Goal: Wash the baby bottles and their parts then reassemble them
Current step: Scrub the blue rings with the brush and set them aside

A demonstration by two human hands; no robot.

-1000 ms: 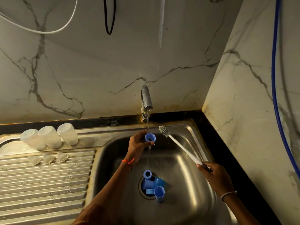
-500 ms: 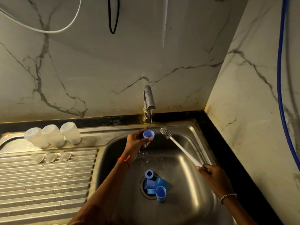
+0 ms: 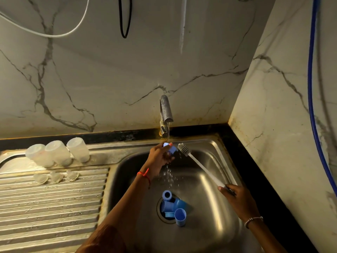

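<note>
My left hand (image 3: 158, 158) grips a small blue plastic bottle cap (image 3: 171, 148), fingers curled round it, right under the thin water stream (image 3: 168, 132) from the grey metal tap (image 3: 166, 110) at the back edge of the steel sink (image 3: 220, 157). My right hand (image 3: 235, 196) is closed on the end of the long white-handled bottle brush (image 3: 202, 167). Its handle runs from the sink's right side up toward the back left, and the bristle head sits just beside the cap on its right; I cannot tell whether they touch. I reckon the brush goes in next with a short push along that line. More blue parts (image 3: 173, 207) are piled over the drain. Three clear upturned bottles (image 3: 58, 152) stand at the ribbed drainboard's (image 3: 54, 201) back edge, with clear teats (image 3: 56, 177) near them.
</note>
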